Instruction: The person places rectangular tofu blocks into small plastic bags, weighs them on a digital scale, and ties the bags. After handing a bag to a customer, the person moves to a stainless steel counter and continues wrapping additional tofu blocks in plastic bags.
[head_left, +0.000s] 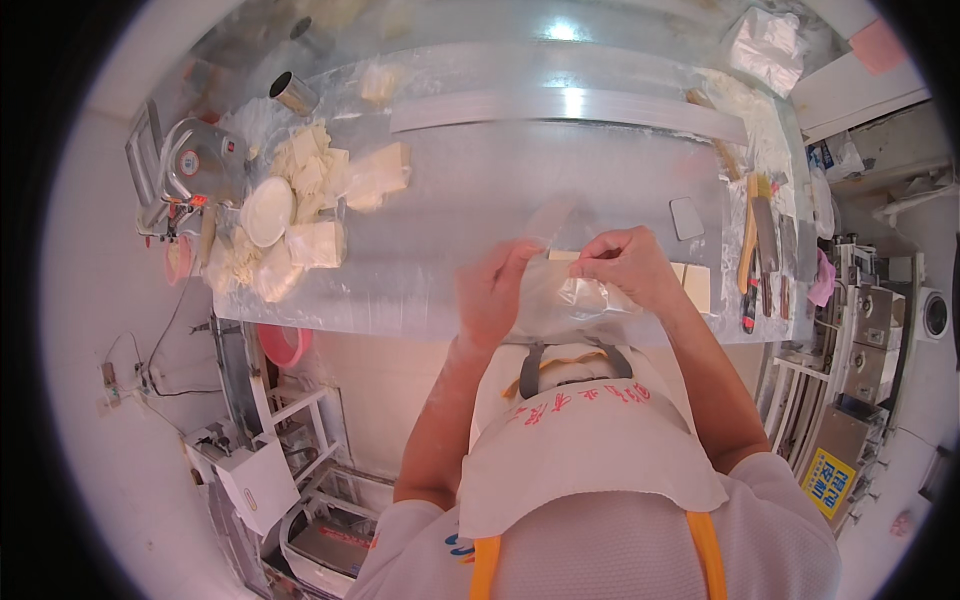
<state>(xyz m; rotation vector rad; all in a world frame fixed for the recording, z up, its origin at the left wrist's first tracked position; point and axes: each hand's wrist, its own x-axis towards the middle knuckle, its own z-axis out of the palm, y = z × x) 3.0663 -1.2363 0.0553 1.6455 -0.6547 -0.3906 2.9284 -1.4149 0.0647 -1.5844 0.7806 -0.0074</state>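
A clear plastic bag (592, 298) lies at the table's near edge, between my hands. My left hand (491, 289) is blurred; its thumb and forefinger come together near the bag's upper left side, and whether they grip the film is unclear. Pinched on the bag's upper edge is my right hand (619, 266). Pale rectangular dough sheets (696, 289) lie beside and partly behind my right wrist. Another pale strip shows between my hands, behind the film. Beyond my right hand is a grey rounded rectangular object (686, 218).
Stacked dough sheets (311, 169), a white round lid or plate (268, 211) and a metal machine (202, 161) are at left. A long metal bar (637, 109) crosses the far side. A brush (752, 225) and several knives (765, 232) lie at right on the floured metal table (420, 225).
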